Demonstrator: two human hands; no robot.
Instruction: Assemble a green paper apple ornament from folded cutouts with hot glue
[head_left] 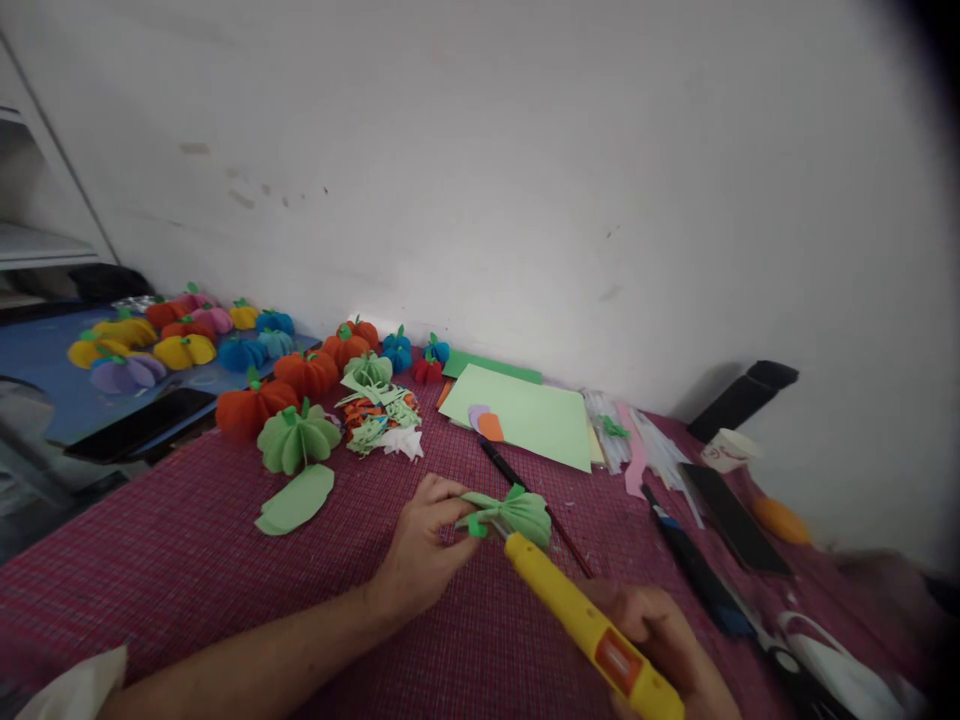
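My left hand point(420, 550) pinches one side of a light green paper pumpkin point(525, 517), whose folds fan out to the right. Bright green bits of paper show at its top and lower left. In my right hand point(652, 630) is a yellow glue gun point(577, 610) with a red switch, its metal tip touching or very close to the pumpkin's folds. A stack of light green paper cutouts point(296, 500) lies left of my left hand. Behind it stands a finished-looking light green pumpkin point(298, 440).
Orange paper pumpkins point(306, 373) and paper scraps point(379, 415) sit at the left; more pumpkins crowd a blue table point(45, 350). Green sheets point(525, 410) lie at the back. At right are clear sticks point(664, 445), a blue-black tool point(690, 560), a dark phone-like slab point(735, 520) and a paper cup point(727, 450).
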